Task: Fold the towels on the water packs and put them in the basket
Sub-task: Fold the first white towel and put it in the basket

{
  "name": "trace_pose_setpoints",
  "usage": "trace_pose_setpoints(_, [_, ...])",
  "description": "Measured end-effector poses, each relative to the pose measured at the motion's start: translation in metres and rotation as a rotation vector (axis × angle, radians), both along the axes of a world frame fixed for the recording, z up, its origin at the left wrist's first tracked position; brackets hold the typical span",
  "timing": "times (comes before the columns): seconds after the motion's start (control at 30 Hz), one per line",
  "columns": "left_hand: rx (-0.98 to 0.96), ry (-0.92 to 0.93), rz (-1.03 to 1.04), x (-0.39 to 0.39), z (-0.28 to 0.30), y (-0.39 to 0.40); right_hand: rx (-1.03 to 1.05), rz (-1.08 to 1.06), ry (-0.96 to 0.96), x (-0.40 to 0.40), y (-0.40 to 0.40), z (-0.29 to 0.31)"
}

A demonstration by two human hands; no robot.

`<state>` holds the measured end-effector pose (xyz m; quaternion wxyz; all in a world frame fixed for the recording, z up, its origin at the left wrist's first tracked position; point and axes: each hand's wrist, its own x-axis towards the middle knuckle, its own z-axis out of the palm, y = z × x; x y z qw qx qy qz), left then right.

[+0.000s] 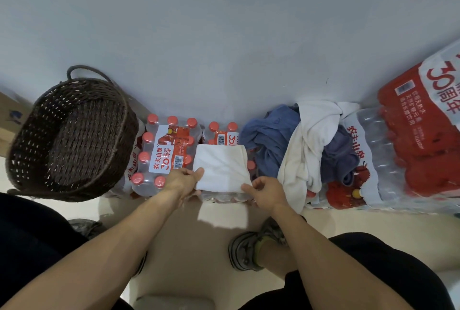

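A folded white towel point(221, 167) lies flat on a pack of red-capped water bottles point(164, 153) against the wall. My left hand point(183, 180) grips the towel's near left corner, thumb on top. My right hand point(266, 190) pinches its near right corner. To the right, a loose heap of blue towels point(271, 140) and a crumpled white towel point(311, 143) sits on more water packs. A dark woven basket point(72, 140) with a handle stands at the left, and no towel shows inside it.
A taller stack of wrapped water packs point(423, 140) rises at the far right. The grey wall point(224, 36) runs just behind everything. My knees and a shoe point(249, 250) are on the pale floor below. A cardboard box edge point(10, 115) shows left of the basket.
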<state>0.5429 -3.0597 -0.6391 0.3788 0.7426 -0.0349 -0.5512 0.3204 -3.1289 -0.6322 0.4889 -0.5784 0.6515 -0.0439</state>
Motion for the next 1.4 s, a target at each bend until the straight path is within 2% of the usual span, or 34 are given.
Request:
trace_pose_setpoints(0.17, [0.019,0.089,0.005,-0.001,0.0,0.002,0.245,-0.057,-0.135,0.002,0.008,-0.003])
trace_pose_setpoints(0.23, [0.003,0.09,-0.034,0.0,-0.001,0.002,0.218,-0.02,-0.103,0.003,0.009,-0.004])
trace_pose_setpoints(0.37, [0.04,-0.08,-0.173,0.005,-0.005,0.005,-0.11,0.225,0.18,-0.001,0.003,-0.002])
trace_pose_setpoints(0.47, [0.051,-0.114,-0.229,0.008,-0.003,0.007,-0.023,0.44,0.451,-0.006,0.001,-0.001])
trace_pose_setpoints(0.5, [0.05,-0.12,-0.253,0.009,-0.002,0.007,0.006,0.439,0.474,-0.004,0.001,0.001])
trace_pose_setpoints(0.53, [0.053,-0.129,-0.275,0.009,0.0,0.006,0.021,0.362,0.421,0.0,-0.001,0.003])
trace_pose_setpoints(0.6, [0.053,-0.15,-0.294,0.008,0.003,0.005,0.082,0.087,0.182,0.013,-0.005,0.007])
trace_pose_setpoints(0.67, [0.047,-0.172,-0.301,0.005,0.003,0.006,0.298,-0.129,-0.087,0.03,-0.005,0.016])
trace_pose_setpoints(0.73, [0.042,-0.211,-0.333,0.002,0.002,0.009,0.356,-0.161,-0.167,0.04,-0.002,0.013])
trace_pose_setpoints(0.83, [0.033,-0.296,-0.317,0.001,-0.002,0.014,0.094,-0.099,0.062,0.037,0.002,0.006])
trace_pose_setpoints(0.93, [-0.007,-0.424,-0.355,0.004,-0.003,0.017,-0.076,-0.052,0.263,0.027,-0.005,0.003])
trace_pose_setpoints(1.0, [-0.04,-0.462,-0.39,0.005,-0.003,0.02,-0.302,0.001,0.21,0.031,-0.007,0.007])
trace_pose_setpoints(1.07, [-0.078,-0.44,-0.379,0.005,-0.001,0.021,-0.482,0.198,0.05,0.045,-0.004,0.013])
trace_pose_setpoints(1.13, [-0.11,-0.373,-0.354,0.006,0.001,0.021,-0.455,0.466,-0.069,0.052,0.005,0.01])
trace_pose_setpoints(1.23, [-0.119,-0.217,-0.312,0.008,0.008,0.021,-0.393,0.824,0.112,0.044,0.016,-0.005])
trace_pose_setpoints(1.33, [-0.032,-0.14,-0.407,0.018,0.017,0.019,-0.48,0.858,0.185,0.043,0.019,-0.012])
trace_pose_setpoints(1.4, [-0.004,-0.335,-0.66,0.029,0.024,0.015,-0.484,0.79,0.145,0.046,0.017,-0.009])
